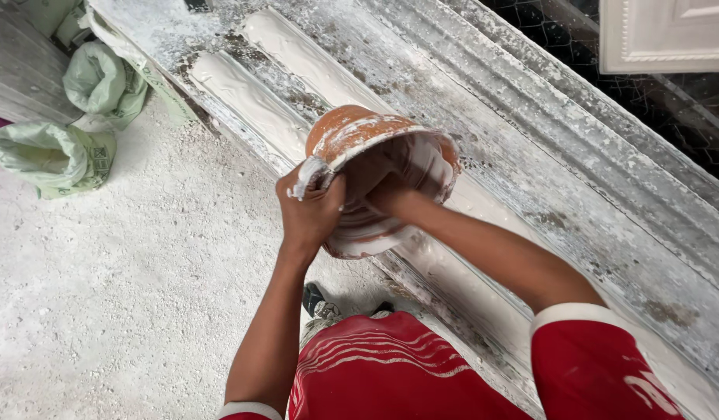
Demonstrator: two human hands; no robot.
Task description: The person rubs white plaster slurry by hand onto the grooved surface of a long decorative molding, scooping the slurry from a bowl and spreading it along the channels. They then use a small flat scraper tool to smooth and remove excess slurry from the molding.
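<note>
The left hand (311,208) is clenched around the rim of the tipped orange bowl (379,177) above the long mould (282,93), while the right hand (390,198) reaches inside, its fingers hidden. The wet rim could slip and spill plaster onto the floor (118,288). Open room lies left; the bench edge (577,194) crowds the right.

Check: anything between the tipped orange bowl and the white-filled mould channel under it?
Nothing visible. The left hand grips the rim of the orange bowl, the right hand reaches inside it, and the bowl tilts directly over the mould channel. Only air shows between them.
</note>
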